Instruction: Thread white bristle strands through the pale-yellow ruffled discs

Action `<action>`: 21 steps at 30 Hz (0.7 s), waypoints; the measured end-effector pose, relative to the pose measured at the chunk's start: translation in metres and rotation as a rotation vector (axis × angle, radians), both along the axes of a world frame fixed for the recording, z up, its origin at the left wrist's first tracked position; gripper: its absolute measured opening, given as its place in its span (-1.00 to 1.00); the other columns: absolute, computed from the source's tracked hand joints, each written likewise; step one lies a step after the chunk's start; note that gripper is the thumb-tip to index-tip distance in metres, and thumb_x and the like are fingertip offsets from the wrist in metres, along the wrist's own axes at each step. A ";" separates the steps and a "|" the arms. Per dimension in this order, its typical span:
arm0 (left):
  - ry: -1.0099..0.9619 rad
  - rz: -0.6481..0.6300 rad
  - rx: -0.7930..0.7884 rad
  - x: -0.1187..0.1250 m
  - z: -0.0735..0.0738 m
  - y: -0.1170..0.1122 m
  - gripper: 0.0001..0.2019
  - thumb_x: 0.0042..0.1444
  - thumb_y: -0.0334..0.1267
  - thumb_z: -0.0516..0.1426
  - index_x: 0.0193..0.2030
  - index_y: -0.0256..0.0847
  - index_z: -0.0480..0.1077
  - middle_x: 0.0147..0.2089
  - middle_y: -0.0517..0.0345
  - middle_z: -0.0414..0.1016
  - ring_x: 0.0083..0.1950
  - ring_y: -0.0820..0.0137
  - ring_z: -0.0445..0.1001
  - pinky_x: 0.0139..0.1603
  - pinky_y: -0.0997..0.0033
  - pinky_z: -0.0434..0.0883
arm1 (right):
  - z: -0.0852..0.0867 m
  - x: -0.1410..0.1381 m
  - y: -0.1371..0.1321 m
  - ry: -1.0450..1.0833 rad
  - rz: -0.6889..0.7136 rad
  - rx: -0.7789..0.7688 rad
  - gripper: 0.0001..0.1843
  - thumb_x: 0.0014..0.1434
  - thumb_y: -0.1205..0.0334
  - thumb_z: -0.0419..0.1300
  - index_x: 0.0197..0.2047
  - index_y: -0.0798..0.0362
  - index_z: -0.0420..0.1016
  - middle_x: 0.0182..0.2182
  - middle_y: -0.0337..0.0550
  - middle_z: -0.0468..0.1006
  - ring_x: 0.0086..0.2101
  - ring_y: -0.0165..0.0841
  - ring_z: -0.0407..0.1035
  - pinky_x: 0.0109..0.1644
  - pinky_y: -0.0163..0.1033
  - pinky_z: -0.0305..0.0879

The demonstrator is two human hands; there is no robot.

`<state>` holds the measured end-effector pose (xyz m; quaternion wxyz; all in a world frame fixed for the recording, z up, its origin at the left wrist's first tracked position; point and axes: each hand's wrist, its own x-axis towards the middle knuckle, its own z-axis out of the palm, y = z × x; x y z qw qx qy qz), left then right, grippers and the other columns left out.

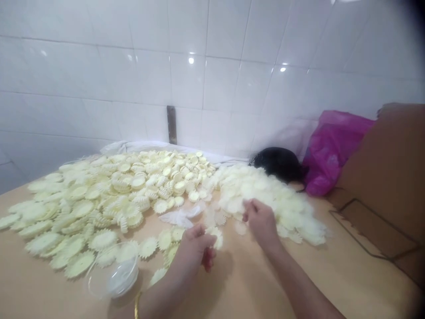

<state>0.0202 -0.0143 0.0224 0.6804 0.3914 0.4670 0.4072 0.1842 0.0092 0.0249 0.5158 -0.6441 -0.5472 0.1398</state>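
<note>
My left hand is closed around a small stack of pale yellow scalloped discs just above the tan table. My right hand reaches forward with its fingers pinched at the near edge of a heap of thin whitish discs. What its fingertips hold is too small to make out. A wide spread of several yellow scalloped discs covers the table to the left, some stacked, some lying flat.
A clear plastic bowl sits near my left forearm. A black bag and a pink plastic bag lie by the white tiled wall. A brown cardboard box stands at the right.
</note>
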 end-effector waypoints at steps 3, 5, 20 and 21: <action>-0.020 -0.046 -0.019 0.000 -0.006 0.002 -0.79 -0.16 -0.26 0.13 -0.50 -0.18 0.11 -0.74 0.30 0.25 -0.75 0.56 0.17 -0.74 0.60 0.08 | 0.010 0.030 0.015 -0.039 -0.049 0.045 -0.57 0.08 0.00 0.03 -0.71 0.03 0.16 -0.78 -0.33 0.20 -0.67 -0.43 0.16 -0.55 -0.32 0.05; -0.013 -0.089 -0.042 0.002 -0.010 0.003 -0.78 -0.15 -0.22 0.15 -0.50 -0.19 0.13 -0.72 0.28 0.27 -0.73 0.55 0.19 -0.72 0.59 0.10 | 0.014 0.046 0.026 -0.071 -0.056 0.084 -0.62 0.03 -0.01 0.07 -0.67 0.04 0.25 -0.73 -0.32 0.24 -0.62 -0.40 0.21 -0.49 -0.30 0.10; 0.147 -0.080 0.189 -0.004 -0.012 0.004 -0.68 0.02 0.01 0.06 -0.52 -0.20 0.16 -0.76 0.35 0.09 -0.71 0.57 0.09 -0.65 0.57 0.07 | 0.021 0.010 -0.013 0.076 0.163 -0.021 -0.73 0.06 0.06 0.10 -0.46 0.08 0.45 -0.50 -0.20 0.46 -0.41 -0.34 0.32 -0.30 -0.27 0.22; 0.148 -0.081 0.197 -0.004 -0.013 0.004 -0.67 0.01 0.03 0.07 -0.52 -0.20 0.18 -0.76 0.35 0.10 -0.71 0.56 0.09 -0.66 0.56 0.06 | 0.019 0.000 -0.018 0.108 0.225 -0.053 -0.73 0.06 0.05 0.12 -0.46 0.08 0.46 -0.50 -0.20 0.46 -0.40 -0.34 0.32 -0.29 -0.27 0.23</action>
